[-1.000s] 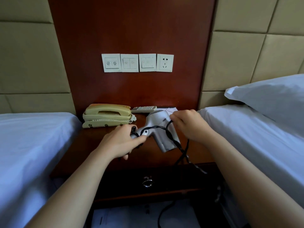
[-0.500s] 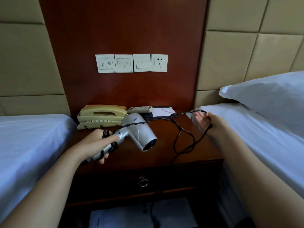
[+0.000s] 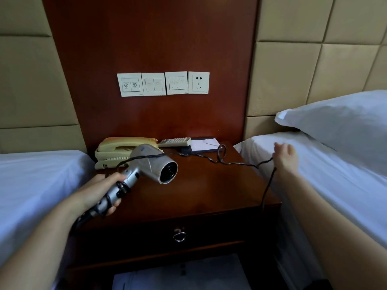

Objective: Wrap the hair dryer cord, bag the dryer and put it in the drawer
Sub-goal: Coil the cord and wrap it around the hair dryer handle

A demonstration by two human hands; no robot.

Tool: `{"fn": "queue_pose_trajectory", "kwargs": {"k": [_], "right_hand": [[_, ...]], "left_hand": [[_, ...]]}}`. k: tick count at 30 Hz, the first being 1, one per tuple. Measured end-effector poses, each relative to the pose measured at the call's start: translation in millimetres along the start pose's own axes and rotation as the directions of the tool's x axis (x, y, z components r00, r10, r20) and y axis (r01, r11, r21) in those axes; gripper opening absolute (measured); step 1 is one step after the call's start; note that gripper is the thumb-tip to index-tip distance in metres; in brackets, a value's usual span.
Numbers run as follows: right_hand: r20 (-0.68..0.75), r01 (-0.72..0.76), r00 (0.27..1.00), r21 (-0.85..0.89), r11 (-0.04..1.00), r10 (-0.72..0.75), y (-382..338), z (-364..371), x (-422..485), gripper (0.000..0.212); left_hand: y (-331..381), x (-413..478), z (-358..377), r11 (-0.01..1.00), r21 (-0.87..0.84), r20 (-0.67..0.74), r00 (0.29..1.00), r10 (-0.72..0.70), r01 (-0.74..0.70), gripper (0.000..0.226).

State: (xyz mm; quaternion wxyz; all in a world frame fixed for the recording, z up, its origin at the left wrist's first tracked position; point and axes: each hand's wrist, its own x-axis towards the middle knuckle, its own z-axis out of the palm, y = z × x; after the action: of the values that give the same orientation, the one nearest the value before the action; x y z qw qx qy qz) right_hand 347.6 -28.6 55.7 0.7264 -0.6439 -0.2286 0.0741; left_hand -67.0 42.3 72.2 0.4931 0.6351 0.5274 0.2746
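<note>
Fingers of the left hand (image 3: 104,191) were curled tight round the handle of the hair dryer (image 3: 150,164), over the few turns of cord (image 3: 230,163) wound there. They held the dryer above the front left part of the nightstand top (image 3: 209,189), its round mouth turned toward the front edge. The rest of the cord ran across the top, kinked into a small loop near the back right corner, then left the right edge to the right hand (image 3: 284,155) above the bed (image 3: 324,185). That hand was blurred, and I could not tell whether it pinched the cord or merely carried it. The dryer looked rigid, smooth and light enough for one hand, best held by the handle. The cord seemed limp, twisted and likely to snag. The drawer (image 3: 219,233) below was closed, its contents unseen, and the shelf (image 3: 178,275) beneath held white papers. I saw no bag.
</note>
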Motion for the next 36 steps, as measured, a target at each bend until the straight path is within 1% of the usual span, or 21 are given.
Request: {"fn": "queue_pose_trajectory", "kwargs": {"k": [1, 2, 3, 4, 5, 6, 7, 8, 9, 11, 15, 18, 19, 20, 23, 25, 27, 29, 31, 34, 36], "right_hand": [[0.1, 0.169, 0.983, -0.182, 0.969, -0.153, -0.2, 6.6, -7.8, 0.022], [0.23, 0.329, 0.934, -0.255, 0.909, -0.273, 1.1, 16.7, -17.2, 0.025], [0.355, 0.456, 0.87, -0.311, 0.834, -0.343, 3.3, 26.3, -26.4, 0.025], [0.458, 0.538, 0.811, -0.335, 0.773, -0.365, 4.0, 34.6, -35.7, 0.025], [0.547, 0.641, 0.734, -0.362, 0.677, -0.402, 5.4, 39.5, -43.1, 0.023], [0.616, 0.687, 0.689, -0.385, 0.617, -0.382, 5.0, 41.8, -52.6, 0.019], [0.672, 0.719, 0.647, -0.38, 0.582, -0.36, 7.1, 42.3, -58.1, 0.015], [0.724, 0.717, 0.619, -0.361, 0.596, -0.304, 6.0, 42.0, -64.9, 0.013], [0.769, 0.681, 0.605, -0.366, 0.634, -0.206, 5.5, 42.0, -68.0, 0.014], [0.81, 0.6, 0.582, -0.363, 0.713, -0.078, 1.5, 43.5, -73.1, 0.019], [0.801, 0.44, 0.597, -0.275, 0.855, -0.05, -24.3, 39.2, -69.2, 0.035], [0.835, 0.411, 0.545, -0.188, 0.892, -0.075, -45.1, 27.8, -67.8, 0.039], [0.831, 0.408, 0.546, -0.155, 0.9, -0.104, -48.6, 26.2, -67.0, 0.039], [0.806, 0.416, 0.573, -0.132, 0.9, -0.147, -49.9, 26.4, -64.7, 0.042], [0.611, 0.433, 0.747, -0.147, 0.89, -0.262, -50.0, 33.2, -56.1, 0.042], [0.496, 0.383, 0.826, -0.148, 0.912, -0.267, -46.6, 36.0, -51.0, 0.043], [0.405, 0.338, 0.879, -0.154, 0.928, -0.253, -39.5, 34.4, -44.9, 0.048], [0.345, 0.296, 0.913, -0.187, 0.937, -0.219, -29.9, 32.0, -39.3, 0.05], [0.304, 0.254, 0.938, -0.279, 0.926, -0.165, -18.0, 30.6, -33.1, 0.051], [0.259, 0.175, 0.964, -0.43, 0.886, -0.064, -1.9, 27.5, -25.6, 0.051], [0.257, 0.138, 0.966, -0.5, 0.855, -0.006, 4.5, 25.1, -23.9, 0.048]], "left_hand": [[-0.6, 1.6, 3.9, 1.0, -0.008, -0.006, 1.0, -0.007, 0.007, 0.03], [-1.0, 3.5, 8.1, 1.0, -0.017, -0.008, 1.0, -0.016, 0.016, 0.031], [-0.8, 5.8, 12.1, 0.999, -0.03, -0.006, 1.0, -0.026, 0.026, 0.032], [-0.1, 8.4, 15.4, 0.998, -0.05, -0.003, 0.999, -0.038, 0.038, 0.033], [0.8, 11.0, 18.0, 0.996, -0.074, 0.002, 0.999, -0.05, 0.05, 0.035], [2.2, 13.5, 20.2, 0.993, -0.099, 0.005, 0.998, -0.061, 0.061, 0.036], [3.4, 15.7, 22.1, 0.99, -0.125, 0.008, 0.997, -0.071, 0.071, 0.038], [4.3, 18.2, 23.2, 0.984, -0.154, 0.011, 0.996, -0.083, 0.084, 0.039], [4.6, 20.4, 23.0, 0.977, -0.189, 0.016, 0.995, -0.099, 0.1, 0.039], [3.1, 25.1, 19.8, 0.958, -0.25, 0.027, 0.99, -0.141, 0.143, 0.04], [-5.7, 30.5, 7.7, 0.928, -0.303, 0.029, 0.975, -0.218, 0.217, 0.04], [-10.6, 31.9, 4.0, 0.934, -0.269, 0.037, 0.972, -0.233, 0.234, 0.04], [-10.5, 31.4, 4.0, 0.942, -0.245, 0.048, 0.973, -0.226, 0.231, 0.04], [-9.5, 29.7, 4.4, 0.948, -0.22, 0.071, 0.973, -0.219, 0.229, 0.039], [-4.6, 16.1, 7.0, 0.963, -0.125, 0.242, 0.949, -0.203, 0.238, 0.033], [0.0, 4.3, 11.8, 0.968, -0.05, 0.393, 0.896, -0.207, 0.245, 0.036], [4.2, -4.1, 18.0, 0.974, 0.0, 0.514, 0.835, -0.195, 0.227, 0.047], [8.2, -8.7, 23.6, 0.977, -0.03, 0.61, 0.778, -0.148, 0.209, 0.067], [11.3, -9.2, 26.0, 0.974, -0.095, 0.673, 0.734, -0.089, 0.205, 0.076], [10.9, -7.5, 26.3, 0.962, -0.169, 0.722, 0.691, -0.029, 0.216, 0.069], [8.6, -5.2, 25.8, 0.955, -0.208, 0.751, 0.66, 0.017, 0.212, 0.064]]}}
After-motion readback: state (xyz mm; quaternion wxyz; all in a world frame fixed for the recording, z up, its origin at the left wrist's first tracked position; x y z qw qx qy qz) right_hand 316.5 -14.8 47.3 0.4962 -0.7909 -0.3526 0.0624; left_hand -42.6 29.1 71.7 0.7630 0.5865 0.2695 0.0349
